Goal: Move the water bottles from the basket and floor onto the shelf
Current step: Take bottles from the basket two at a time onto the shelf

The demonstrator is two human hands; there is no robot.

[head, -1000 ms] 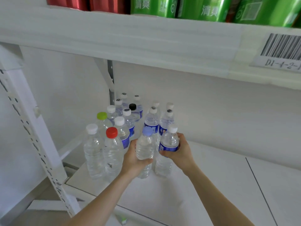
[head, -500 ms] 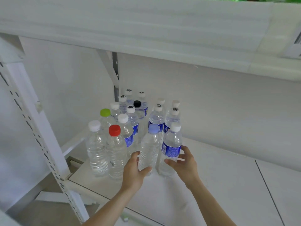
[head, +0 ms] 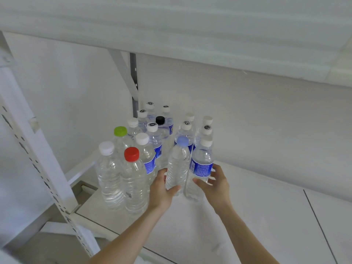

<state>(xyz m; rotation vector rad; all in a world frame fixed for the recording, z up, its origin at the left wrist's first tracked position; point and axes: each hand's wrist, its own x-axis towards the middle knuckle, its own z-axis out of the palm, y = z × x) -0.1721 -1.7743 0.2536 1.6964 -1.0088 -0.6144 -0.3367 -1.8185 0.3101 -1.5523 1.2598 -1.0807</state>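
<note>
Rear bottles [head: 166, 109] largely out of sight

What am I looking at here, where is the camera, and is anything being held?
No machine here: these are a person's two bare hands, filmed by one wide-angle camera worn on the head, looking forward and down. The white shelf carries a cluster of upright water bottles, most of them white-capped, plus one each with a red cap, a green cap and a black cap. Another shelf board hangs overhead. The left hand grips the bottle with the pale blue cap low on its body, at the front of the cluster. The right hand is open, fingers spread around the bottle with the blue label beside it; whether it touches is hard to tell.
</note>
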